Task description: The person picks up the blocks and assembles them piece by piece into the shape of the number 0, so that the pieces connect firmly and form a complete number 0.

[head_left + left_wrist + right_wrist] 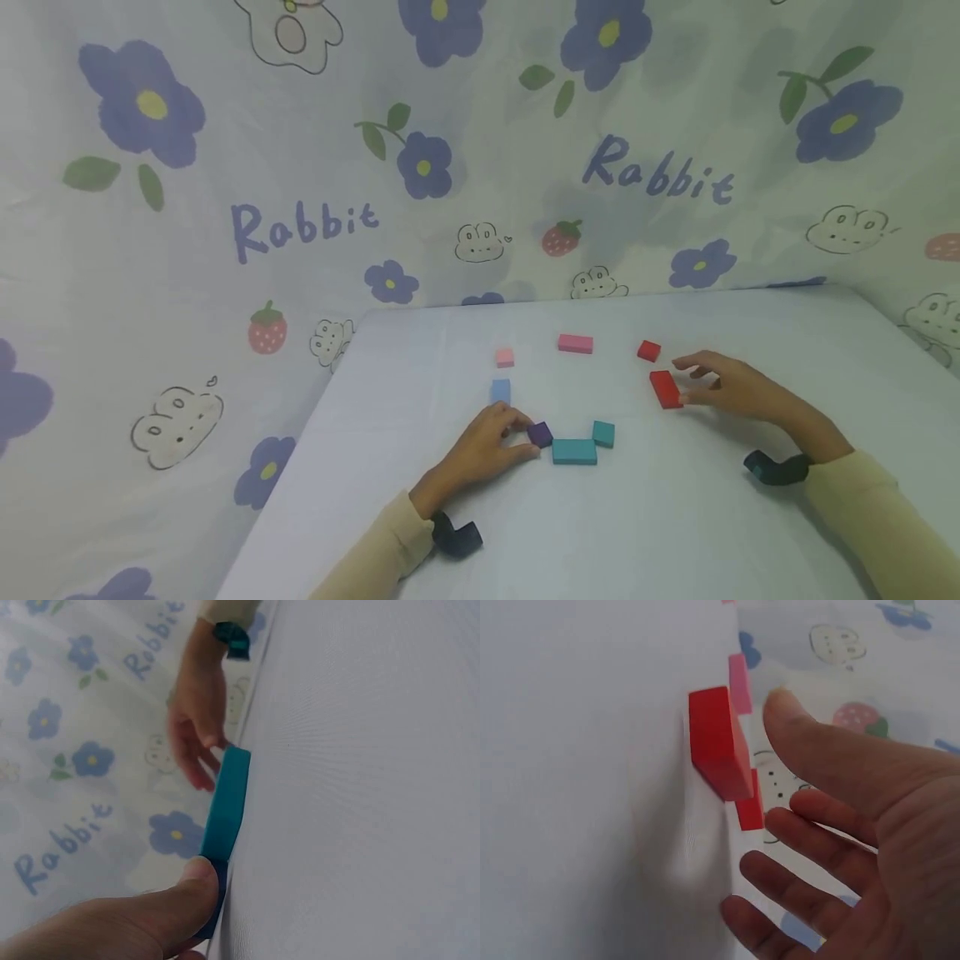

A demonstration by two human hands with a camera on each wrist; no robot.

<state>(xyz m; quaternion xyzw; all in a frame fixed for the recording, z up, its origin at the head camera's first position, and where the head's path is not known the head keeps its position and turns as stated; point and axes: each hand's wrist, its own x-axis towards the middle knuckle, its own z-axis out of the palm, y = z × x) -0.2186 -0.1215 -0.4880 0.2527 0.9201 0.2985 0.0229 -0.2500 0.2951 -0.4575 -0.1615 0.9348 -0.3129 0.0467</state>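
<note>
My left hand [485, 443] pinches a small dark purple cube [540, 434] between thumb and fingers; its thumb [196, 881] lies on the cube's side in the left wrist view. That cube touches the left end of a teal rectangular block [574, 452]. A teal cube [603, 433] sits at the block's far right corner. My right hand [738, 388] is beside a red rectangular block [666, 389], fingers spread and relaxed. The right wrist view shows a gap between the thumb [802, 731] and the red block [714, 735]. A red cube [649, 351] lies just beyond that block.
A light blue block [501, 392] lies beyond my left hand, with a light pink cube [505, 357] behind it. Farther back is a pink rectangular block [575, 343]. The blocks form a loose ring on the white table [465, 567]. A printed curtain [315, 275] hangs behind.
</note>
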